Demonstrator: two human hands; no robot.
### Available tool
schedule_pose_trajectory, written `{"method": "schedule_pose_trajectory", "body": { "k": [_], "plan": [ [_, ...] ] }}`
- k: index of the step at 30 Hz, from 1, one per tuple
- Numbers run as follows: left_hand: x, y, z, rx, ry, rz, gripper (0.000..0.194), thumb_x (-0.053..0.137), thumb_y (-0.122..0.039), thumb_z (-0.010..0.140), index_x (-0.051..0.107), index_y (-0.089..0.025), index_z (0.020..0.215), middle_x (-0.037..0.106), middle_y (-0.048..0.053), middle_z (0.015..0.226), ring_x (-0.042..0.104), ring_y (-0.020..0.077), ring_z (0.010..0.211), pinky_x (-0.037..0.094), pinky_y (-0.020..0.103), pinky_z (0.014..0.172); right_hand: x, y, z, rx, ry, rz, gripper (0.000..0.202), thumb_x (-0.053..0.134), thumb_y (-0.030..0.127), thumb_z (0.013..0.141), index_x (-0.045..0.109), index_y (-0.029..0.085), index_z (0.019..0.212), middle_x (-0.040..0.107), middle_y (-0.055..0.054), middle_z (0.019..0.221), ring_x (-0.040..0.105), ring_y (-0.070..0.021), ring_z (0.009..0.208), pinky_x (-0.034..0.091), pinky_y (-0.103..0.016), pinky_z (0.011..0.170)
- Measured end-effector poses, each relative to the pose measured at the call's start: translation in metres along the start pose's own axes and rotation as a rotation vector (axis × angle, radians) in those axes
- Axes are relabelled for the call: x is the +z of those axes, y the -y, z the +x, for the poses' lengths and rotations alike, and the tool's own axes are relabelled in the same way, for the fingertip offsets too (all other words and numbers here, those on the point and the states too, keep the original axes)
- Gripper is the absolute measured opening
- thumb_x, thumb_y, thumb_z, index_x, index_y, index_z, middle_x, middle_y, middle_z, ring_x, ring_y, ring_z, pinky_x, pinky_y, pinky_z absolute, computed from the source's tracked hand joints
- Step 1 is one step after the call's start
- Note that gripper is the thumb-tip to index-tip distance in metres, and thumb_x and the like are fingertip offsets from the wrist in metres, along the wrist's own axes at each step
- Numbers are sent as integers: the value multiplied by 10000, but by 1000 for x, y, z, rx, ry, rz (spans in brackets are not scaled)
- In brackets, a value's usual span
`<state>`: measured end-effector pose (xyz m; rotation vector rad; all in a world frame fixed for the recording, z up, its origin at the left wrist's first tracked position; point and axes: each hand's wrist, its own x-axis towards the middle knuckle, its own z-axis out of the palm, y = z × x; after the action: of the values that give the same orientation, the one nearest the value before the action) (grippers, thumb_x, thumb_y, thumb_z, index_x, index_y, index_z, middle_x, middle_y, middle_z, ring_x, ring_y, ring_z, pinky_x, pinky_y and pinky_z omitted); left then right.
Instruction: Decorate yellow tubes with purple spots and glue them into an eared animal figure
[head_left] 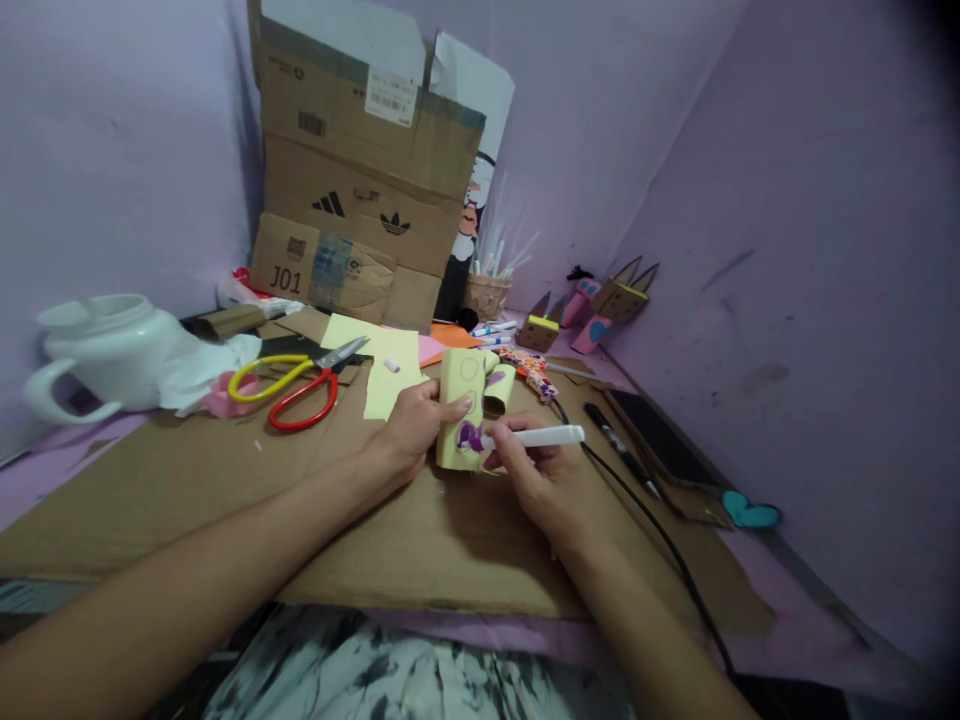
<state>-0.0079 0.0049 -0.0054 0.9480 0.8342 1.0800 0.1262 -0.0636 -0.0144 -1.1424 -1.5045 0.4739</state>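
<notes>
My left hand (420, 425) holds a pale yellow paper-covered piece (460, 375) upright near the middle of the cardboard, its thumb across the front. Round outlines are drawn on that piece, and the lowest is partly filled with purple. In my right hand (536, 470) is a white marker (551, 436), its purple tip touching the filled shape. Just behind, a small yellow paper tube (499, 388) with a purple spot lies on the cardboard. A marker cap (391, 365) rests on a yellow paper sheet (382, 392) to the left.
Red and yellow-handled scissors (322, 400) lie left of the sheet, near a white teapot (112, 350). Cardboard boxes (360, 180) stand at the back. On the right are a black cable (660, 525), a black pen (621, 447), a phone (660, 435) and cardboard figures (538, 332).
</notes>
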Motion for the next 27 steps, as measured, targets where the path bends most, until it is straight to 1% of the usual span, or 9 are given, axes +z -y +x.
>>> {"method": "schedule_pose_trajectory", "body": {
  "k": [9,15,18,22,27],
  "plan": [
    [-1,2,1,7,9,8,306,776,-167,544,642,-102,812,670,54,705,610,177,615,507,316,582,0,3,1,-4,-75,58,183,563,318,852,625,178,750,650,-2,559,641,-137,491,489,-215,470],
    [-2,2,1,10,18,30,253,734,-159,602,629,-104,825,683,71,756,625,185,650,512,330,625,1,-3,0,-49,-195,115,178,570,313,858,642,173,775,658,1,593,640,-134,500,502,-226,480],
    [-2,2,1,12,16,37,223,710,-147,627,622,-101,827,680,72,756,626,183,652,512,332,636,1,-3,1,-47,-229,114,174,573,310,856,645,171,778,658,1,588,639,-132,494,498,-222,465],
    [-1,2,1,12,12,48,227,708,-148,639,622,-100,844,680,74,760,621,177,637,509,323,613,1,-3,1,-39,-240,120,182,573,317,855,644,171,774,656,1,586,639,-131,491,491,-216,452],
    [-1,1,0,14,6,36,295,768,-167,580,634,-99,834,671,57,726,609,171,606,507,312,573,1,-3,0,-28,-197,107,191,568,320,855,638,169,759,655,-3,587,638,-136,484,501,-228,459]
  ]
}}
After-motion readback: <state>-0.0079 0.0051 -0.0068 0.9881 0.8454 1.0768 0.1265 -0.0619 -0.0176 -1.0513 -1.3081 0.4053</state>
